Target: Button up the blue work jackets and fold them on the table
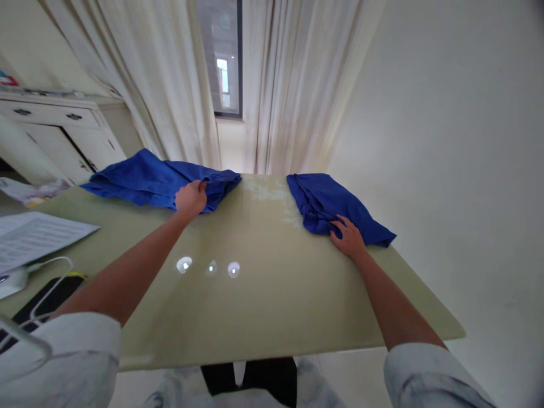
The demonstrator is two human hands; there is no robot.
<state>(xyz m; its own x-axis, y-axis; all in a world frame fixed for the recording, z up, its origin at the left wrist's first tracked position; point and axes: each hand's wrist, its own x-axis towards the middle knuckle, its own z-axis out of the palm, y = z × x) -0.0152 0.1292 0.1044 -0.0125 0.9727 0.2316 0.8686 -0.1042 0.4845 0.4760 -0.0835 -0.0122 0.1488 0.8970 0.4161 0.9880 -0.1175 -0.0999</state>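
Left hand [191, 198]: I pinch the left blue cloth [138, 178], apparently controlling its edge
Right hand [349, 238]: I touch the right blue cloth [334, 195], probably steadying it; grip unclear

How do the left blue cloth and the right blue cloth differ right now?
The left blue cloth spreads wider; the right blue cloth is more compact. The left cloth looks brighter, the right cloth darker. The left cloth stretches sideways, while the right cloth slants along the table's right edge. Both are creased.
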